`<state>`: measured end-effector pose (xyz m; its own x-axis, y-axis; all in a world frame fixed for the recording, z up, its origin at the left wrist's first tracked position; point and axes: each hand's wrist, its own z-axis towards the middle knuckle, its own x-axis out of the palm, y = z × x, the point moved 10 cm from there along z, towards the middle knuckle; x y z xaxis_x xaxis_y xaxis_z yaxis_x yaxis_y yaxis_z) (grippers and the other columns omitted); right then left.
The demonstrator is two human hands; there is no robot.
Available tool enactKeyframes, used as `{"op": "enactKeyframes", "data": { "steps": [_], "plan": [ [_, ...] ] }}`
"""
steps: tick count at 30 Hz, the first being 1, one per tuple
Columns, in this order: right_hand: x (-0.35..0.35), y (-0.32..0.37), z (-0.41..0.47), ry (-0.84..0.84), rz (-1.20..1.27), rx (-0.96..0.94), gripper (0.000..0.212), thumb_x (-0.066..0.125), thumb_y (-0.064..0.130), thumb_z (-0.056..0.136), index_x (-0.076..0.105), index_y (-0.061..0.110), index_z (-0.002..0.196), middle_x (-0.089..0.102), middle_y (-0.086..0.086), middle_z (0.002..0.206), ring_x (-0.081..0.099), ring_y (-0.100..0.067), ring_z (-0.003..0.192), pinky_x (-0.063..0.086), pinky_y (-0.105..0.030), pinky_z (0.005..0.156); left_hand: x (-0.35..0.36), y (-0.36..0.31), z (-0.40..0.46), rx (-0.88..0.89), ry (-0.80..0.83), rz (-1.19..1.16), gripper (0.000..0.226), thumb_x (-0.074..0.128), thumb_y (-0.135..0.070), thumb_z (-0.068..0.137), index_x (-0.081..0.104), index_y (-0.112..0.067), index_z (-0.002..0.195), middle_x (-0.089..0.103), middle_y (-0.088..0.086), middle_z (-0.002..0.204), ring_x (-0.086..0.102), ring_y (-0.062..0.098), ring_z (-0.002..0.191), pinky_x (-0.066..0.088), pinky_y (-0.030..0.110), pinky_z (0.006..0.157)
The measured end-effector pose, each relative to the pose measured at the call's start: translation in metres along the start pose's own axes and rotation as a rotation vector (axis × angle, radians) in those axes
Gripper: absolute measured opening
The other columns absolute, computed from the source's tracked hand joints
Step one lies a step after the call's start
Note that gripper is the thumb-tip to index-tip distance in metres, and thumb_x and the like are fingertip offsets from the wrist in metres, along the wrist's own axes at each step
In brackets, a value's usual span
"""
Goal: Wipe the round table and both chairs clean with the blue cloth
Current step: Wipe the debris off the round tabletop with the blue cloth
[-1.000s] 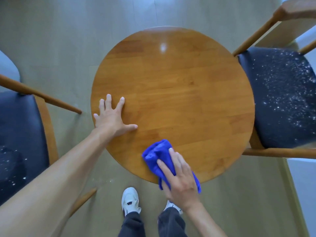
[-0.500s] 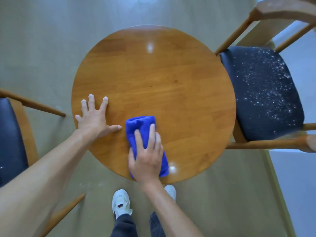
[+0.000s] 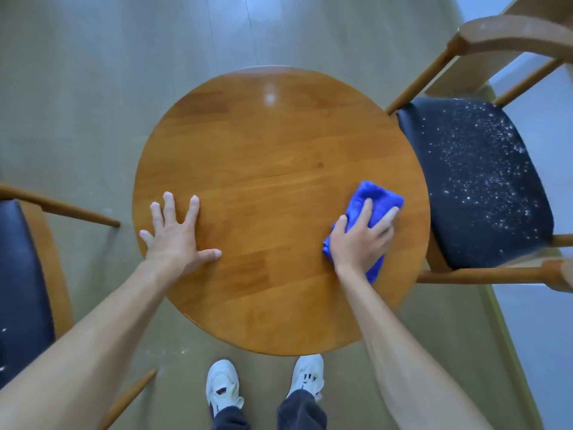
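The round wooden table (image 3: 273,156) fills the middle of the head view. My right hand (image 3: 359,240) presses the folded blue cloth (image 3: 373,198) flat against the tabletop near its right edge, fingers lying over the cloth. My left hand (image 3: 176,234) rests flat on the table's left side with fingers spread. To the right stands a chair (image 3: 477,181) whose dark seat is speckled with white crumbs or dust. The left chair (image 3: 21,283) shows only part of its dark seat and wooden frame, with a few white specks.
My two white shoes (image 3: 223,386) stand on the pale floor just below the table's near edge. A light wall or panel (image 3: 539,336) runs along the right, behind the right chair. White specks lie on the floor (image 3: 173,352) near the table's front left.
My right hand has swept the blue cloth from the table's near-left area across to its right edge. My left hand has stayed planted on the table.
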<state>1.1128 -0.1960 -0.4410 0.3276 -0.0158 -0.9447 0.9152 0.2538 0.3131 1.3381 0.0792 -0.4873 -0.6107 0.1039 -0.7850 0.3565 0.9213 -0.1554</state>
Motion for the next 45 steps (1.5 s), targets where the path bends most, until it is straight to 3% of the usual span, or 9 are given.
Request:
{"op": "enactKeyframes", "data": {
  "steps": [4, 9, 17, 21, 25, 29, 35, 38, 45],
  "plan": [
    [0.020, 0.121, -0.118, 0.136, 0.043, -0.633, 0.053, 0.057, 0.035, 0.084, 0.053, 0.022, 0.136, 0.032, -0.022, 0.151, 0.043, -0.042, 0.128, 0.040, -0.048, 0.103, -0.003, 0.001, -0.002, -0.006, -0.008, -0.012, 0.117, 0.076, -0.057, 0.070, -0.006, -0.037, 0.152, -0.027, 0.004, 0.157, -0.020, 0.030, 0.146, 0.012, 0.061, 0.114],
    [-0.003, 0.028, -0.151, 0.339, 0.048, -1.027, 0.062, 0.064, 0.024, 0.071, 0.057, 0.022, 0.133, 0.034, -0.020, 0.151, 0.043, -0.041, 0.131, 0.041, -0.054, 0.098, -0.006, -0.001, -0.005, -0.001, -0.004, -0.041, 0.116, 0.076, -0.056, 0.071, -0.005, -0.037, 0.152, -0.027, 0.003, 0.157, -0.020, 0.029, 0.146, 0.012, 0.059, 0.115],
    [-0.015, -0.062, 0.042, -0.014, -0.024, 0.020, 0.050, 0.057, 0.022, 0.091, 0.047, 0.011, 0.139, 0.022, -0.029, 0.152, 0.037, -0.051, 0.127, 0.032, -0.057, 0.103, -0.003, -0.004, -0.005, -0.009, 0.011, -0.014, 0.116, 0.072, -0.056, 0.075, -0.014, -0.035, 0.150, -0.034, 0.007, 0.154, -0.024, 0.032, 0.144, 0.010, 0.059, 0.115],
    [0.011, -0.020, 0.070, -0.020, -0.013, 0.197, 0.060, 0.055, 0.038, 0.090, 0.038, 0.018, 0.144, 0.011, -0.024, 0.156, 0.029, -0.048, 0.131, 0.028, -0.057, 0.106, -0.002, -0.006, -0.004, -0.019, 0.036, -0.006, 0.116, 0.071, -0.053, 0.077, -0.017, -0.034, 0.149, -0.037, 0.008, 0.152, -0.027, 0.034, 0.143, 0.009, 0.060, 0.115],
    [0.042, 0.102, 0.066, 0.086, -0.010, -0.117, 0.061, 0.055, 0.043, 0.087, 0.043, 0.020, 0.143, 0.017, -0.024, 0.156, 0.033, -0.045, 0.132, 0.033, -0.054, 0.105, -0.001, -0.006, -0.005, -0.036, 0.042, -0.019, 0.117, 0.071, -0.053, 0.077, -0.019, -0.035, 0.148, -0.040, 0.007, 0.151, -0.030, 0.032, 0.142, 0.008, 0.059, 0.115],
    [0.058, 0.194, -0.022, 0.224, 0.030, -0.791, 0.056, 0.060, 0.039, 0.081, 0.054, 0.024, 0.135, 0.032, -0.020, 0.152, 0.044, -0.041, 0.129, 0.039, -0.052, 0.103, -0.006, -0.004, -0.007, -0.078, 0.044, -0.030, 0.117, 0.076, -0.052, 0.071, -0.009, -0.039, 0.150, -0.032, 0.003, 0.155, -0.025, 0.028, 0.144, 0.011, 0.056, 0.116],
    [0.029, 0.082, -0.052, 0.467, 0.102, -1.444, 0.067, 0.065, 0.026, 0.070, 0.053, 0.028, 0.136, 0.031, -0.014, 0.154, 0.040, -0.037, 0.135, 0.038, -0.054, 0.103, -0.024, -0.017, 0.001, -0.149, -0.033, 0.040, 0.107, 0.070, -0.065, 0.067, 0.009, -0.034, 0.149, -0.016, 0.008, 0.157, -0.013, 0.031, 0.146, 0.022, 0.057, 0.114],
    [0.025, 0.058, 0.029, 0.421, 0.053, -1.278, 0.063, 0.061, 0.030, 0.076, 0.050, 0.026, 0.138, 0.030, -0.015, 0.154, 0.043, -0.037, 0.132, 0.039, -0.054, 0.102, -0.031, -0.039, 0.017, -0.109, -0.081, 0.079, 0.118, 0.062, -0.076, 0.065, -0.010, -0.036, 0.150, -0.025, 0.010, 0.155, -0.018, 0.034, 0.145, 0.020, 0.061, 0.112],
    [0.059, 0.111, 0.167, 0.082, 0.004, -0.182, 0.056, 0.055, 0.029, 0.090, 0.043, 0.014, 0.142, 0.018, -0.026, 0.155, 0.031, -0.046, 0.133, 0.030, -0.052, 0.105, -0.013, -0.055, 0.033, -0.096, -0.029, 0.068, 0.126, 0.060, -0.080, 0.063, -0.024, -0.035, 0.147, -0.038, 0.015, 0.150, -0.028, 0.039, 0.141, 0.013, 0.067, 0.109]
  ]
}}
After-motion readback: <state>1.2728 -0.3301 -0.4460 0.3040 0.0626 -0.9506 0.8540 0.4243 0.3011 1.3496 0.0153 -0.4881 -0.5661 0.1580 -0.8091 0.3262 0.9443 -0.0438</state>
